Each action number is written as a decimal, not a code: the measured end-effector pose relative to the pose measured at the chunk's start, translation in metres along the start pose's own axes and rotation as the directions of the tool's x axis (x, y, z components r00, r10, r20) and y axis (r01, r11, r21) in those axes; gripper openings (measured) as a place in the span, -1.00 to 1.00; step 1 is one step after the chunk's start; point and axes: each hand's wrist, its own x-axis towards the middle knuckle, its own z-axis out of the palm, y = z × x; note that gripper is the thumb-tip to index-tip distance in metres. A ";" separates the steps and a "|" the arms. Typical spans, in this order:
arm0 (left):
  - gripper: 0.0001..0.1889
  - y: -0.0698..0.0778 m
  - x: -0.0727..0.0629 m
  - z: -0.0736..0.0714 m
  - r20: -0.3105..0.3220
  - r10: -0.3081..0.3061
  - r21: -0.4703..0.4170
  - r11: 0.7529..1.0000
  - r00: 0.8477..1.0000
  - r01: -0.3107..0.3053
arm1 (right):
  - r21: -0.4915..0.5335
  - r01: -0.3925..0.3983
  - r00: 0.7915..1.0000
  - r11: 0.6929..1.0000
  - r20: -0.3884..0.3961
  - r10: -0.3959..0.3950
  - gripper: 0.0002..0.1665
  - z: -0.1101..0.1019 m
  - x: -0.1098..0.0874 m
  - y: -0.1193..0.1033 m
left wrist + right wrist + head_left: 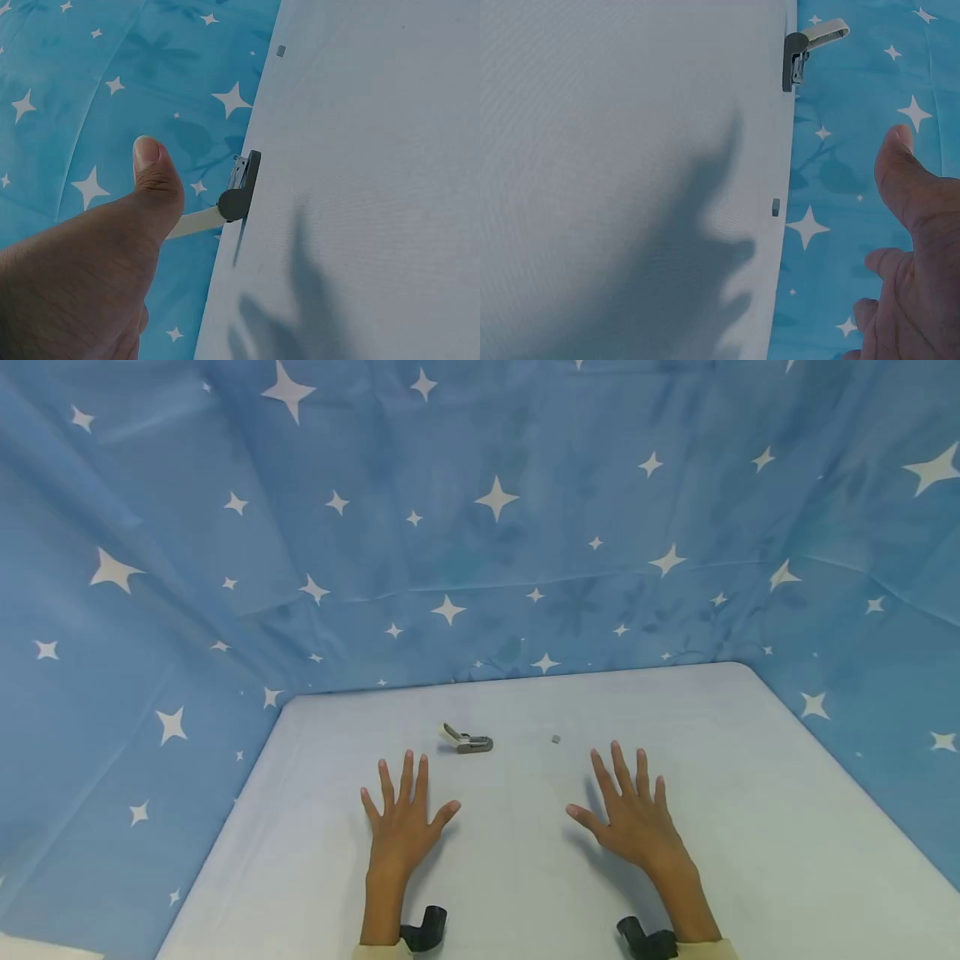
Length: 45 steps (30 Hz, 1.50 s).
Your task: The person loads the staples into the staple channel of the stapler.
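Observation:
A small stapler (474, 745) lies on the white table with its cream top lifted back from the dark grey base, showing the metal magazine. To its right sits a tiny grey block (556, 739), like a short stick of staples. My left hand (402, 835) hovers over the table with fingers spread, on the near side of the stapler, holding nothing. Over the table's right half, my right hand (637, 831) is also spread and holds nothing, its fingertips nearest the grey block. In the left wrist view the thumb overlaps the end of the stapler's raised top (196, 223).
A blue curtain (450, 543) with white stars hangs behind the table and along both sides. The white tabletop (517, 860) has rounded far corners. Black wrist cameras (426, 929) are strapped to both wrists, and the hands cast shadows on the cloth.

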 end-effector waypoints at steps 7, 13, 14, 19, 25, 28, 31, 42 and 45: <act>-0.09 0.002 0.005 0.004 -0.007 0.028 -0.029 0.999 1.000 -0.028 | 0.011 -0.015 1.000 1.000 0.015 0.015 0.08 0.001 -0.005 0.007; -0.17 -0.005 0.025 0.015 0.030 -0.012 -0.264 0.964 0.999 0.019 | 0.081 -0.017 1.000 0.997 -0.008 0.018 -0.03 0.002 -0.002 0.009; -0.20 -0.006 0.030 0.018 0.025 -0.023 -0.320 0.947 0.999 0.030 | 0.107 -0.020 1.000 0.994 -0.014 0.022 -0.06 0.002 -0.001 0.009; -0.36 -0.013 0.063 0.036 -0.035 -0.088 -0.500 0.864 0.995 0.059 | 0.248 -0.051 0.998 0.968 -0.031 0.060 -0.28 0.001 0.004 0.007; -0.40 -0.018 0.093 0.045 -0.062 -0.119 -0.611 0.789 0.991 0.057 | 0.404 -0.150 0.988 0.902 0.089 0.125 -0.59 0.006 0.009 0.007; -0.41 -0.017 0.102 0.044 -0.049 -0.117 -0.650 0.757 0.992 0.058 | 0.503 -0.202 0.974 0.840 0.194 0.118 -0.61 0.011 0.009 0.008; -0.46 -0.013 0.107 0.045 -0.030 -0.130 -0.667 0.741 0.991 0.077 | 0.575 -0.241 0.956 0.782 0.278 0.091 -0.61 0.017 0.009 0.010; -0.65 0.012 0.101 0.054 -0.023 -0.185 -0.724 0.680 0.982 0.112 | 0.650 -0.258 0.937 0.715 0.350 0.019 -0.53 0.022 0.006 0.022; -0.65 0.021 0.094 0.058 0.008 -0.134 -0.735 0.671 0.991 0.096 | 0.660 -0.271 0.934 0.701 0.357 0.026 -0.54 0.022 0.006 0.024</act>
